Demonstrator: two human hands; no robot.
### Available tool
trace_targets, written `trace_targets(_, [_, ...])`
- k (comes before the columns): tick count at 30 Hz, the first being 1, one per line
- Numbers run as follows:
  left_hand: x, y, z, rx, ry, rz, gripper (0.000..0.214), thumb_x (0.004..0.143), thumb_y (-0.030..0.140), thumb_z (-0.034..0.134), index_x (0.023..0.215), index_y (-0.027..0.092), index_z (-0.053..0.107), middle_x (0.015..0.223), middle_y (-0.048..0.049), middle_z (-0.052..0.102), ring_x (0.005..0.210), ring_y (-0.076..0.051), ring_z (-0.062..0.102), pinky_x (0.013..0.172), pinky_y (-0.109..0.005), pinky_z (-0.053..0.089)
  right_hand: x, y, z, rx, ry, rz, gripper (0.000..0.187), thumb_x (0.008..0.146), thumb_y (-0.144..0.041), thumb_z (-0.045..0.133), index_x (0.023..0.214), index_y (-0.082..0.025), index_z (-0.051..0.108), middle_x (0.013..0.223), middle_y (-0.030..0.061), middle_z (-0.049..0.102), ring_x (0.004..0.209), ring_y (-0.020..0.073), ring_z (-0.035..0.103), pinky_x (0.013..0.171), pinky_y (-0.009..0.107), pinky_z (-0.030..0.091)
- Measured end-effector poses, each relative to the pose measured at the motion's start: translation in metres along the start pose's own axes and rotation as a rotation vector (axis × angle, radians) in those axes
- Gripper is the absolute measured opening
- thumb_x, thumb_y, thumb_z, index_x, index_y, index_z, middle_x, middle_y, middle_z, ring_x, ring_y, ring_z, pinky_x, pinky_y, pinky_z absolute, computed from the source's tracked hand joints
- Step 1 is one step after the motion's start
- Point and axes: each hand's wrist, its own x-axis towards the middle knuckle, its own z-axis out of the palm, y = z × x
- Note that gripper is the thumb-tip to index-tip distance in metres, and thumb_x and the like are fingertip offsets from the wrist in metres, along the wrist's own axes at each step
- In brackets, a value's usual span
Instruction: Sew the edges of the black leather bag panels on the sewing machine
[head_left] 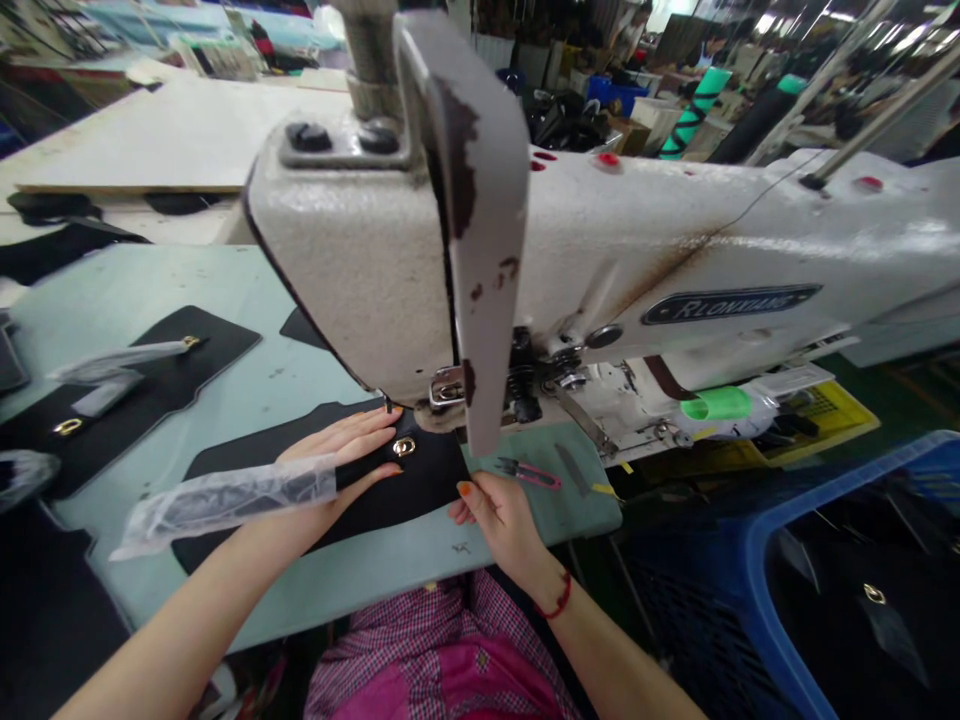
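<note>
My left fingers (369, 422) lie open on the black panel (435, 478), lengthwise left-to-right; my right fingers (484, 503) (gripping? can't tell) meet its right end.

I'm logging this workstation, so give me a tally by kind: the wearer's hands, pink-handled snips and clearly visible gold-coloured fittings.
Hands: 2, the left hand and right hand
Pink-handled snips: 1
Gold-coloured fittings: 4, one on the panel under the left hand, two on the left-side panel, one in the blue basket
Total: 7
</note>
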Motion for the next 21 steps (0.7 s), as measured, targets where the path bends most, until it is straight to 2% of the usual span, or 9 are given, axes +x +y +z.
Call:
trace_targets(4, [0.004, 0.004, -0.004, 0.016, -0.023, 0.010, 0.037, 0.089, 0.043, 0.062, 0.115, 0.017, 0.065, 0.125, -0.0112, 0.068, 0.117, -0.026, 0.063, 0.102, -0.041, 0.052, -0.001, -0.003, 0.002, 0.015, 0.019, 0.004, 0.049, 0.098, -0.049, 0.045, 0.064, -0.016, 0.059, 0.060, 0.0015, 0.063, 0.056, 0.0109, 0.059, 0.058, 0.022, 0.044])
trace_targets(11, [0.014, 0.000, -0.011, 0.023, -0.024, 0.051, 0.038, 0.089, 0.046, 0.060, 0.112, 0.016, 0.064, 0.120, -0.0114, 0.070, 0.110, -0.024, 0.067, 0.098, -0.037, 0.055, 0.000, -0.013, 0.007, 0.188, 0.026, 0.114, 0.050, 0.094, -0.054, 0.050, 0.061, -0.016, 0.056, 0.052, -0.0006, 0.057, 0.047, 0.0083, 0.053, 0.050, 0.019, 0.042])
trace_targets(16, [0.022, -0.006, -0.016, 0.025, -0.067, -0.038, 0.048, 0.091, 0.058, 0.048, 0.110, 0.017, 0.066, 0.121, -0.0096, 0.070, 0.113, -0.025, 0.066, 0.101, -0.043, 0.052, 0.007, -0.014, 0.010, 0.263, 0.020, 0.148, 0.051, 0.091, -0.057, 0.052, 0.062, -0.015, 0.058, 0.052, -0.0005, 0.058, 0.045, 0.0075, 0.051, 0.048, 0.018, 0.042])
trace_targets(21, [0.037, -0.010, -0.024, -0.005, -0.160, -0.143, 0.070, 0.088, 0.072, 0.033, 0.105, 0.018, 0.073, 0.107, -0.0090, 0.076, 0.098, -0.030, 0.072, 0.086, -0.045, 0.057, 0.017, -0.016, 0.011, 0.322, 0.009, 0.165, 0.051, 0.090, -0.058, 0.054, 0.064, -0.015, 0.059, 0.052, -0.0007, 0.057, 0.043, 0.0068, 0.050, 0.047, 0.018, 0.041])
